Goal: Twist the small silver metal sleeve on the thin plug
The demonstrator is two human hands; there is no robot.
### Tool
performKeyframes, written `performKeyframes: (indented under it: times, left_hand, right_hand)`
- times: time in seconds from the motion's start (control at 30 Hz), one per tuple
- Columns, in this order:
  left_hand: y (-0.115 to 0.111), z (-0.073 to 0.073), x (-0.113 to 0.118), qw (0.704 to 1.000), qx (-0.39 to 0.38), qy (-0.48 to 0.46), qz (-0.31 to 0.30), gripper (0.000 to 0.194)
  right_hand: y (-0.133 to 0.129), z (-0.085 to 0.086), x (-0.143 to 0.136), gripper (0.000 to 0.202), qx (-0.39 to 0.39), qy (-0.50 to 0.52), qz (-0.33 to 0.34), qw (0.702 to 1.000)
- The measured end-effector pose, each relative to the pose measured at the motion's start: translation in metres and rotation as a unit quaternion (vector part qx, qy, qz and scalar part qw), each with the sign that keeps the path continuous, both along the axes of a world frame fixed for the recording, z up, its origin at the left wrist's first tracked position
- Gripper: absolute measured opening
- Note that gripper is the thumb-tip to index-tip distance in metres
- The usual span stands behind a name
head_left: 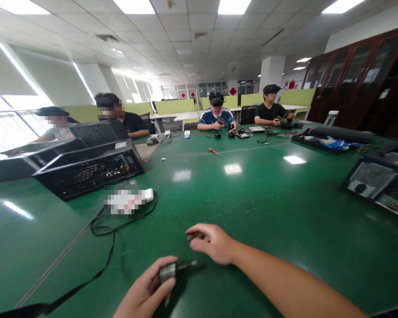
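Observation:
At the bottom of the view, my left hand (148, 285) is closed around a small silver metal cylinder with a thin shaft, which looks like a small motor (167, 273). Its shaft points right, towards my right hand (212, 243). That hand hovers just above and to the right of the shaft tip, apart from it. The fingers of my right hand are loosely curved, with a gap between thumb and forefinger and nothing seen between them. My left hand's lower fingers are partly hidden behind the motor and the palm.
Left on the green table (272, 221) lie a blurred white badge with a black lanyard (109, 256) and an open computer case (89, 172). Another computer case (371, 176) stands at right. An orange screwdriver (213, 151) lies farther back. Several people sit around the far side.

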State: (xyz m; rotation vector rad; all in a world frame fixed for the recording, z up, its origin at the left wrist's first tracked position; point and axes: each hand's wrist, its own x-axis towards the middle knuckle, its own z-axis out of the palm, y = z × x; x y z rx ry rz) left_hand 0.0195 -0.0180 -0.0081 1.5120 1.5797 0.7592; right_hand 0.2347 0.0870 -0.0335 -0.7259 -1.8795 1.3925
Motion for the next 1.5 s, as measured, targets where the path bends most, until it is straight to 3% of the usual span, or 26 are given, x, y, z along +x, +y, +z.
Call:
performKeyframes:
  times: [0.1,0.17,0.3,0.43,0.57,0.83,1.5]
  left_hand:
    - [0.040,0.004,0.059,0.990,-0.014,-0.120,-0.076,0.045]
    - [0.066,0.003,0.089,0.983,-0.007,-0.145,-0.115,0.041]
    - [0.097,-0.010,0.116,0.977,0.041,-0.160,-0.138,0.038]
    - [0.102,-0.020,0.114,0.977,0.065,-0.137,-0.148,0.035]
    - [0.099,-0.018,0.109,0.977,0.063,-0.117,-0.169,0.033]
    - [0.100,-0.018,0.109,0.983,0.042,-0.120,-0.129,0.031]
    - [0.099,-0.015,0.111,0.983,0.044,-0.115,-0.134,0.032]
  right_hand:
    - [0.018,-0.003,0.064,0.031,0.027,0.034,-0.060,0.997]
    - [0.027,-0.004,0.094,0.029,0.037,0.048,-0.089,0.994]
    - [0.034,-0.003,0.116,0.034,0.011,0.077,-0.109,0.991]
    - [0.028,0.001,0.110,0.036,-0.002,0.028,-0.080,0.996]
    - [0.022,0.007,0.106,0.037,0.045,-0.042,-0.073,0.995]
    - [0.023,0.007,0.104,0.021,0.050,-0.105,-0.129,0.985]
    - [0.026,-0.002,0.100,0.014,0.082,-0.136,-0.142,0.977]
